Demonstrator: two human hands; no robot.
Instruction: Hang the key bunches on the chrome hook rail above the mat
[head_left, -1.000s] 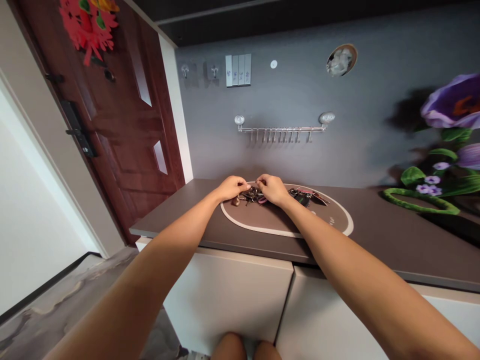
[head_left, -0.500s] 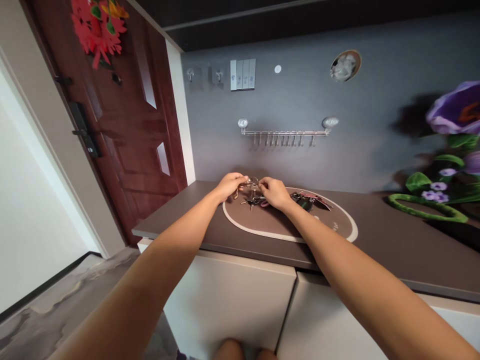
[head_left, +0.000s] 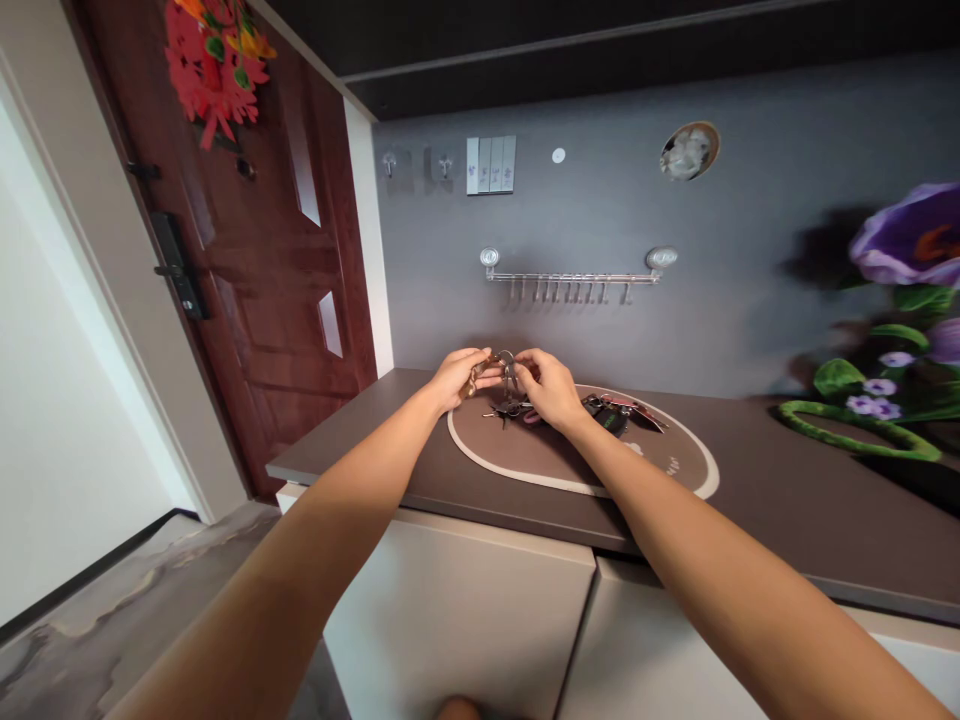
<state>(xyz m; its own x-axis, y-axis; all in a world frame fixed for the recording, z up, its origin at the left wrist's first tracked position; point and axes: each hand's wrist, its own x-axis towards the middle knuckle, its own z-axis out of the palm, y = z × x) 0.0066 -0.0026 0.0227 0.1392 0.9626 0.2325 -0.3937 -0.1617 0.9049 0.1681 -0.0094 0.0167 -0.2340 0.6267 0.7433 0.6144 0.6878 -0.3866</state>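
Note:
Above the left part of an oval brown mat [head_left: 525, 470] with a pale rim, my left hand [head_left: 463, 377] pinches a bunch of keys [head_left: 472, 382] on a metal ring. Close on its right, my right hand [head_left: 549, 386] has its thumb and forefinger closed at the same ring, with keys hanging between the hands. Dark keys [head_left: 507, 409] lie on the mat below. Right of my right hand are a black key fob [head_left: 611, 420] and a reddish card-like item [head_left: 634, 407]. The fingertips partly hide the ring.
A clear rail with small hooks [head_left: 574, 279] is fixed to the grey wall behind the counter [head_left: 787, 500]. At the right stand purple flowers [head_left: 911, 235] with a green fuzzy loop [head_left: 855, 430]. A red-brown door [head_left: 262, 290] is on the left, and a dark shelf hangs overhead.
The view has tilted up slightly. The keys on the ring now hang between my hands, and the fingers of my left hand extend beneath the ring.

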